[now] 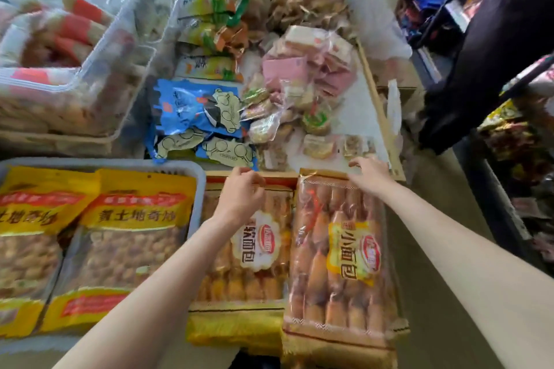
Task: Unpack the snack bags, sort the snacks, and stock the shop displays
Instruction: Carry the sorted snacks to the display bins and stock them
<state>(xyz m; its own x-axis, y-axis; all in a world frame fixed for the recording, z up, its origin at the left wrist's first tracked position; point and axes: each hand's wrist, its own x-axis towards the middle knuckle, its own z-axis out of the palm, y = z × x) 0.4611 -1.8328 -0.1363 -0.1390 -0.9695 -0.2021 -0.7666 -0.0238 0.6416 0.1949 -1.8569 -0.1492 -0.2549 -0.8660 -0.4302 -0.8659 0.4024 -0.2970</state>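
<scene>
Two long clear bags of small bread rolls lie side by side in front of me. My left hand [241, 189] rests with curled fingers on the far end of the left bread bag [254, 257]. On the top edge of the right bread bag [338, 252] my right hand [370, 174] grips with the fingers bent over the seal. Beyond them lies a pile of small wrapped snacks: blue packets [195, 111], pink-wrapped cakes [308, 69], green and yellow packets [212, 18].
Two yellow nut bags [135, 237] fill a grey basket [198, 189] at the left. Clear plastic bins [69, 48] stand at the back left. A person in black [485, 54] stands at the right by stocked shelves [509, 135]. A wooden tray edge [380, 111] borders the snack pile.
</scene>
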